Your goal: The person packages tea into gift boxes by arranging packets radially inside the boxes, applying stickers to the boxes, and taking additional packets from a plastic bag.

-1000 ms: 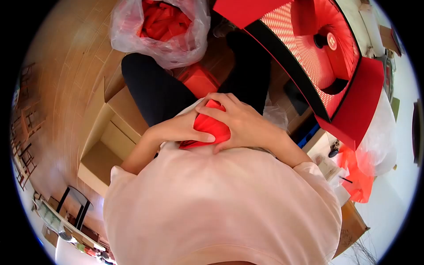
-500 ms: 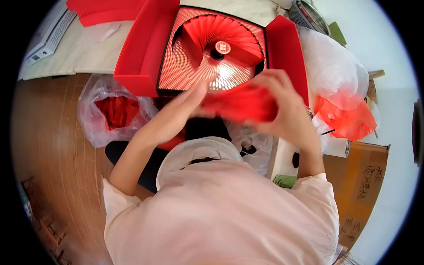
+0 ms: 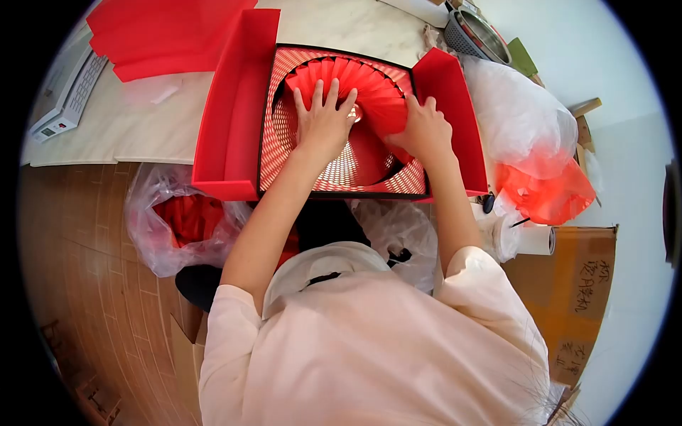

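A red gift box (image 3: 231, 117) stands with its side flaps spread, its perforated gold-patterned tray (image 3: 278, 153) facing up. Pleated red packets (image 3: 341, 74) fan in an arc around the tray's round centre knob (image 3: 355, 113), which is partly hidden by my fingers. My left hand (image 3: 323, 124) lies over the fan's inner left part, fingers spread and resting on the packets. At the right end of the arc, my right hand (image 3: 425, 133) holds packets between thumb and fingers, close to the right flap; its grip is partly hidden.
On the left, a clear plastic bag (image 3: 142, 234) holds more red pieces. Red sheets (image 3: 156, 35) lie on the table (image 3: 142, 135) beside a white appliance (image 3: 67, 92). White and red plastic bags (image 3: 526, 113), a metal bowl (image 3: 479, 35) and a cardboard box (image 3: 568, 298) are on the right.
The red bundle held above the tray's near edge has gone down into the tray's right side. Both hands have moved forward onto the fan, and the left fingers have spread.
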`<action>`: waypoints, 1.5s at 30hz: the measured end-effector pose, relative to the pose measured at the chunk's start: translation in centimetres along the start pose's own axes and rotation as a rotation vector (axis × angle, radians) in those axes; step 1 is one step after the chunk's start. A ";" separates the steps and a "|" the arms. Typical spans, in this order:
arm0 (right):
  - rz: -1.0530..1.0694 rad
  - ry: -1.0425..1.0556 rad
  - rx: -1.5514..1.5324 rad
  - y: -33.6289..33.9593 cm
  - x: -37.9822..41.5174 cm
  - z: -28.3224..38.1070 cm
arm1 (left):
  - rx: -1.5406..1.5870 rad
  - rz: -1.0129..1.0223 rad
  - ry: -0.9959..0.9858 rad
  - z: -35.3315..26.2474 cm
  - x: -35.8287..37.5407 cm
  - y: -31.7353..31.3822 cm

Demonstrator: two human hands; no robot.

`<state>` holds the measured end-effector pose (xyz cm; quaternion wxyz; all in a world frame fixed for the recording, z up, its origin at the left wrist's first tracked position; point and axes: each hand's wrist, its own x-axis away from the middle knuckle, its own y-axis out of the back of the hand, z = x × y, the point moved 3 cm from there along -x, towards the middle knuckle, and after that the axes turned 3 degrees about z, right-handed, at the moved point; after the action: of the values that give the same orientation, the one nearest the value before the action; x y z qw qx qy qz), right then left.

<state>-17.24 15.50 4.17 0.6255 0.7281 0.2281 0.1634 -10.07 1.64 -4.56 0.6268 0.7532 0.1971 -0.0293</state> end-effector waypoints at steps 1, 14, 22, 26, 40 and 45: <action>0.009 0.003 0.005 -0.3 -0.2 0.4 | 0.007 0.006 0.005 0.1 0.1 -0.1; -0.128 0.104 -0.142 -3.4 0.8 0.2 | 0.025 -0.065 -0.124 -1.3 0.2 -0.1; -0.179 -0.123 -0.705 -3.4 0.6 -1.4 | -0.017 -0.031 -0.124 -1.4 0.3 -0.1; -0.311 -0.036 -0.948 -5.3 0.0 -1.3 | -0.045 -0.013 -0.121 -1.4 0.5 0.0; -0.290 0.122 -0.235 -7.3 1.1 -0.8 | -0.080 0.024 -0.118 -1.7 0.5 0.1; -0.422 0.279 -0.296 -4.7 3.7 2.3 | -0.066 0.049 -0.116 -1.6 0.3 0.2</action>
<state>-13.52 16.13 -0.99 0.7079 0.5357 0.4319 0.1595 -10.08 3.25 -4.13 0.6622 0.7339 0.1426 -0.0510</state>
